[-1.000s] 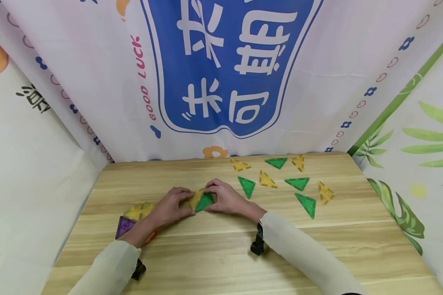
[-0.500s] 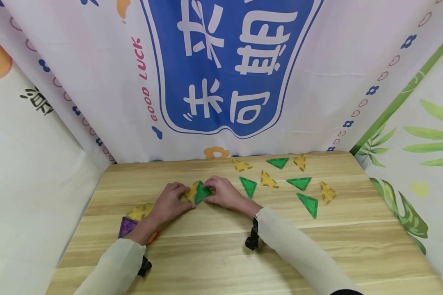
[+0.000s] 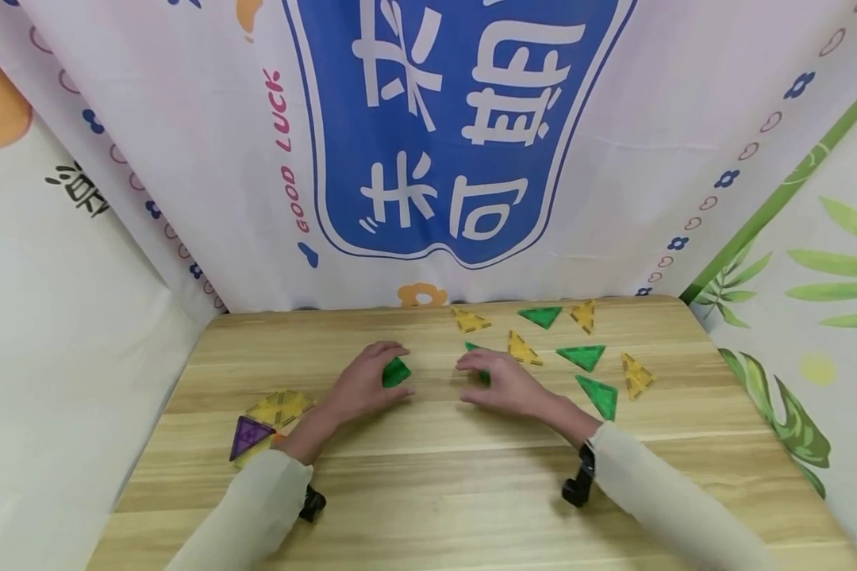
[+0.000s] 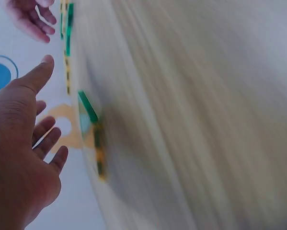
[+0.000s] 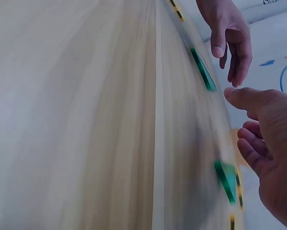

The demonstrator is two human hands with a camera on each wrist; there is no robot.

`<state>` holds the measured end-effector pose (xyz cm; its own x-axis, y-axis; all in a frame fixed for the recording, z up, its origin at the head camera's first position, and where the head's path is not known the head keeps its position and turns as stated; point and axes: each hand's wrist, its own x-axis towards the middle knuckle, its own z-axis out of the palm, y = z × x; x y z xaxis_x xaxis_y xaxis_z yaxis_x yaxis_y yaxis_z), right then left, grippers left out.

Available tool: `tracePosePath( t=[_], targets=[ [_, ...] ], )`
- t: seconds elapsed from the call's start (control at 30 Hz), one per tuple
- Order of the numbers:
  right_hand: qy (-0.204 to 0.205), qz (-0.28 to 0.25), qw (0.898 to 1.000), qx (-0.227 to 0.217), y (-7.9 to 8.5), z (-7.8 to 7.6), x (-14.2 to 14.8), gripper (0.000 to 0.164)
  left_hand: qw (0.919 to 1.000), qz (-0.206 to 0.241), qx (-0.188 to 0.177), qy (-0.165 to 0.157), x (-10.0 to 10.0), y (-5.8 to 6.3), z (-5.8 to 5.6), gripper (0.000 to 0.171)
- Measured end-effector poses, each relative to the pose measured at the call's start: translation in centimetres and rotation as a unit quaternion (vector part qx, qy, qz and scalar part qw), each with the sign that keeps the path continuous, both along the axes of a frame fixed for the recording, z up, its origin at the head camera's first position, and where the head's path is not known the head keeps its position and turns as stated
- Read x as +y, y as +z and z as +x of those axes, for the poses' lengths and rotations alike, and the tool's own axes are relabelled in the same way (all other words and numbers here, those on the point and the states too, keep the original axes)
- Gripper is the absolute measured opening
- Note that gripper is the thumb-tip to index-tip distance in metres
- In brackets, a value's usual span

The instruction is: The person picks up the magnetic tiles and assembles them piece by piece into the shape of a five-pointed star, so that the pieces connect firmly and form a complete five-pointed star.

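Note:
My left hand (image 3: 367, 386), fingers loosely bent and apart, hovers around a green triangular magnetic tile (image 3: 396, 373) on the wooden table. The left wrist view shows that green tile (image 4: 88, 106) edge to edge with a yellow triangular tile (image 4: 99, 152), both away from the fingers. In the head view the hand hides the yellow one. My right hand (image 3: 503, 383) is to the right with thumb and fingers spread and nothing between them. It partly covers another green triangular tile (image 3: 475, 346), seen on the table in the right wrist view (image 5: 224, 181).
Behind my left wrist lies a flat cluster of yellow tiles (image 3: 281, 407), a purple triangle (image 3: 248, 438) and a bit of orange. Several loose green (image 3: 581, 356) and yellow triangles (image 3: 637, 376) are spread at the back right. A printed curtain (image 3: 257, 270) hangs behind the table.
Both hands have let go of the green and yellow tiles, which they had been holding together. My right hand has moved right, toward the loose tiles; the left has shifted slightly right.

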<state>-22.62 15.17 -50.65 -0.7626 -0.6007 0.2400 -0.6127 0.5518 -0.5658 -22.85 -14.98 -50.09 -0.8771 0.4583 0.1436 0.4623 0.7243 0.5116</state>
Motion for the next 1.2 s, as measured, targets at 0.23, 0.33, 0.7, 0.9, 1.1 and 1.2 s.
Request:
tracePosePath(
  t=[0.23,0.33,0.7,0.9,1.1,1.2],
  targets=[
    [-0.004,-0.006,0.999,0.047,0.0,1.6,6.4,0.047,0.9979,-0.011,-0.006,-0.063,4.0,0.5,-0.5,0.071],
    [-0.018,-0.003,0.998,0.057,-0.2,2.2,9.1,0.047,0.9961,-0.021,-0.014,-0.085,5.6,0.5,-0.8,0.072],
    [-0.071,0.058,0.994,0.057,-0.4,4.4,16.6,0.049,0.9913,-0.048,-0.045,-0.114,9.9,-0.4,-1.9,0.072],
    [-0.099,0.077,0.990,0.067,-1.3,5.4,18.9,0.049,0.9891,-0.073,-0.045,-0.120,10.9,-1.0,-2.3,0.074],
    [-0.113,0.072,0.989,0.067,-1.7,5.9,20.1,0.050,0.9854,-0.112,-0.034,-0.124,10.8,-1.2,-2.3,0.074],
    [-0.114,0.063,0.989,0.065,-2.1,6.2,20.5,0.049,0.9828,-0.137,-0.018,-0.122,10.5,-1.1,-2.0,0.071]
  ],
)
